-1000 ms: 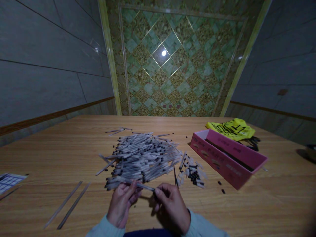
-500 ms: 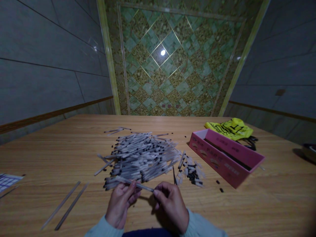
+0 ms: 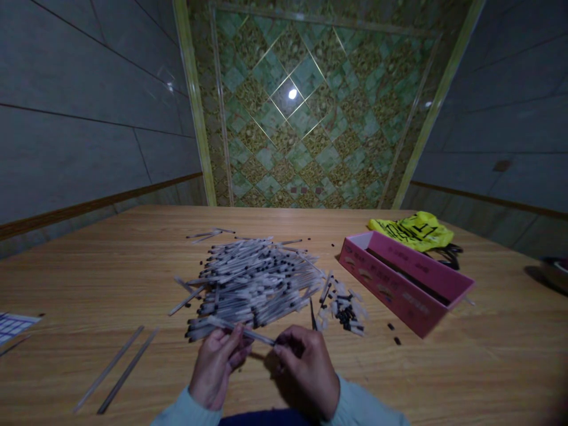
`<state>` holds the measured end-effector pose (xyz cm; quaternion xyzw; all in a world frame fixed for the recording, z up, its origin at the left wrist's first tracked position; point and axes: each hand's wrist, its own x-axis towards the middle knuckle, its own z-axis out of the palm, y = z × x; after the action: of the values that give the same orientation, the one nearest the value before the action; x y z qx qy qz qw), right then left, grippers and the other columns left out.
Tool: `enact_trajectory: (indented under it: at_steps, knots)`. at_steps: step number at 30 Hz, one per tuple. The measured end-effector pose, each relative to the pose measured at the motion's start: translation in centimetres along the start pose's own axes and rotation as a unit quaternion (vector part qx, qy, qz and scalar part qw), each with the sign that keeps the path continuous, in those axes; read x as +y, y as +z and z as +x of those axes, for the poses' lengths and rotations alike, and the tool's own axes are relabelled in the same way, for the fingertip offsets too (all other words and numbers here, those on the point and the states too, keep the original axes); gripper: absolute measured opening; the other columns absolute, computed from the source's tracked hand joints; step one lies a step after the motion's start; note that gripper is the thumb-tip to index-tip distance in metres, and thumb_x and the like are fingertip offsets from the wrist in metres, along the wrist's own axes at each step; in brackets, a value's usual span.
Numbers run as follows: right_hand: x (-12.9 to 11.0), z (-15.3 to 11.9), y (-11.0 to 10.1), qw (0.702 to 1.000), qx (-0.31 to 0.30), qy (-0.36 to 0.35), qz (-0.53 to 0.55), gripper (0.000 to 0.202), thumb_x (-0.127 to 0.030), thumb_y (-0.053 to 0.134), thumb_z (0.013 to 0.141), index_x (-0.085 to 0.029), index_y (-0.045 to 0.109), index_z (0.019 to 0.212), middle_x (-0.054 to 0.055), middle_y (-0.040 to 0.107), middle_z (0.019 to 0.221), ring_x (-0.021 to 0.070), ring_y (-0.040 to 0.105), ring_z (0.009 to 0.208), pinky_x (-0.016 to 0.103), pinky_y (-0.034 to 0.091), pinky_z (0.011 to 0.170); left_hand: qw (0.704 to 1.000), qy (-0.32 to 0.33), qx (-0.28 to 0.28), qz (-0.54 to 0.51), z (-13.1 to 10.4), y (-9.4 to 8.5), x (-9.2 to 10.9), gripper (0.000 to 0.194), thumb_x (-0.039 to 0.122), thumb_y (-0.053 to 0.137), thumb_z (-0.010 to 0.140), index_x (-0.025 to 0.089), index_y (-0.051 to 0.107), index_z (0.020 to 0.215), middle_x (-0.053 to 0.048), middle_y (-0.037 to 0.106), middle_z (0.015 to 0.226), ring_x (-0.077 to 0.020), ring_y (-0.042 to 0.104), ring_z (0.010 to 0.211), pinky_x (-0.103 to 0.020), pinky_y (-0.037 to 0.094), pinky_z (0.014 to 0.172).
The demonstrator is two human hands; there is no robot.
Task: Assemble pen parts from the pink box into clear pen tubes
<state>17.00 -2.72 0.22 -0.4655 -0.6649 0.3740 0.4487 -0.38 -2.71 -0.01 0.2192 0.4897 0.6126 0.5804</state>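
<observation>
Slim tube (image 3: 261, 338), axis left-to-right, toward near edge of bench (image 3: 444, 378). Left hand (image 3: 219, 362) pinching mid-length; right hand (image 3: 307, 367) pinching right end.

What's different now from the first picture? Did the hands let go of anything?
Hardly anything: the view slid slightly left, tabletop things together, and nothing was visibly taken or let go. The left hand and right hand still hold the thin, pale grey plastic tube. The heap of thin grey tubes, long pink box and crumpled yellow bag stayed put.
</observation>
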Motion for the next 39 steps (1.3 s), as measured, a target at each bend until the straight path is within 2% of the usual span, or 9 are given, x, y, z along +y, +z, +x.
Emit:
enact_trajectory:
  at_steps: [4, 8, 11, 14, 18, 21, 27, 34, 39]
  knots:
    - [-0.4, -0.1, -0.9, 0.968, -0.008, -0.181, -0.177, 0.010, -0.012, 0.055, 0.074, -0.015, 0.063, 0.071, 0.003, 0.061, 0.065, 0.0129, 0.056, 0.061, 0.022, 0.037, 0.056, 1.000, 0.001, 0.000, 0.003, 0.1, 0.0, -0.3, 0.028, 0.024, 0.078, 0.060, 0.012, 0.060, 0.078, -0.004, 0.067, 0.068, -0.0125, 0.063, 0.059, -0.023, 0.054, 0.053]
    - [0.0, -0.4, -0.9, 0.920, -0.020, -0.309, -0.239, 0.012, -0.010, 0.050, 0.074, -0.014, 0.061, 0.069, 0.003, 0.057, 0.062, 0.0111, 0.050, 0.054, 0.022, 0.032, 0.052, 1.000, -0.007, -0.010, 0.009, 0.1, 0.0, -0.5, 0.030, 0.027, 0.078, 0.061, 0.013, 0.060, 0.080, -0.002, 0.065, 0.065, -0.0112, 0.061, 0.056, -0.022, 0.053, 0.051]
    - [-0.3, -0.4, -0.6, 0.950, 0.014, -0.247, -0.190, 0.011, -0.008, 0.052, 0.069, -0.014, 0.060, 0.064, 0.001, 0.056, 0.057, 0.0102, 0.049, 0.052, 0.021, 0.032, 0.050, 1.000, -0.010, -0.025, 0.008, -0.1, 0.1, -0.3, 0.031, 0.029, 0.078, 0.060, 0.014, 0.060, 0.079, -0.001, 0.065, 0.065, -0.0113, 0.062, 0.057, -0.023, 0.054, 0.054]
    - [-1.2, -0.1, -0.4, 0.995, 0.010, -0.071, -0.077, 0.006, -0.011, 0.055, 0.064, -0.013, 0.059, 0.061, -0.001, 0.054, 0.052, 0.0088, 0.047, 0.047, 0.018, 0.032, 0.045, 0.998, -0.002, -0.058, -0.013, -0.4, 0.2, 0.1, 0.035, 0.029, 0.079, 0.058, 0.014, 0.061, 0.084, -0.005, 0.069, 0.082, -0.0149, 0.066, 0.072, -0.025, 0.056, 0.062]
    - [-2.0, 0.1, -0.3, 0.997, -0.001, 0.072, 0.016, 0.004, -0.016, 0.057, 0.062, -0.013, 0.059, 0.061, -0.003, 0.051, 0.048, 0.0076, 0.043, 0.042, 0.017, 0.029, 0.040, 0.996, 0.006, -0.084, -0.023, -0.6, 0.4, 0.4, 0.040, 0.025, 0.082, 0.054, 0.015, 0.061, 0.087, -0.007, 0.070, 0.091, -0.0198, 0.066, 0.085, -0.026, 0.056, 0.067]
    - [-1.8, 0.0, -0.3, 0.999, 0.006, 0.038, -0.004, 0.005, -0.017, 0.058, 0.062, -0.013, 0.060, 0.061, -0.003, 0.051, 0.048, 0.0079, 0.044, 0.042, 0.017, 0.030, 0.040, 0.999, 0.009, -0.051, -0.009, -0.4, 0.4, 0.2, 0.037, 0.029, 0.082, 0.053, 0.013, 0.060, 0.078, -0.006, 0.070, 0.076, -0.0162, 0.066, 0.070, -0.024, 0.055, 0.058]
    - [-1.5, -0.5, -0.3, 0.983, 0.040, -0.137, -0.118, 0.008, -0.010, 0.054, 0.062, -0.013, 0.061, 0.059, 0.001, 0.057, 0.053, 0.0103, 0.051, 0.049, 0.019, 0.035, 0.048, 0.999, 0.007, -0.031, 0.008, 0.1, 0.2, -0.6, 0.038, 0.038, 0.079, 0.056, 0.013, 0.057, 0.074, -0.002, 0.065, 0.060, -0.0116, 0.061, 0.053, -0.021, 0.053, 0.049]
    - [-0.4, 1.1, -2.3, 0.990, 0.082, -0.060, -0.102, 0.013, -0.023, 0.055, 0.072, -0.015, 0.060, 0.064, -0.001, 0.056, 0.053, 0.0102, 0.050, 0.047, 0.018, 0.035, 0.045, 0.998, 0.024, -0.019, -0.046, 0.1, 0.1, 0.1, 0.033, 0.029, 0.080, 0.057, 0.014, 0.058, 0.075, 0.000, 0.067, 0.066, -0.0110, 0.063, 0.060, -0.019, 0.054, 0.053]
    - [2.3, 3.4, -7.7, 0.933, 0.161, 0.000, -0.321, 0.015, -0.025, 0.051, 0.076, -0.016, 0.063, 0.072, 0.004, 0.065, 0.068, 0.0161, 0.059, 0.064, 0.023, 0.038, 0.057, 0.997, 0.001, -0.002, -0.073, 0.2, 0.3, 0.5, 0.016, 0.018, 0.074, 0.065, 0.011, 0.061, 0.071, -0.002, 0.068, 0.063, -0.0088, 0.062, 0.053, -0.015, 0.052, 0.050]
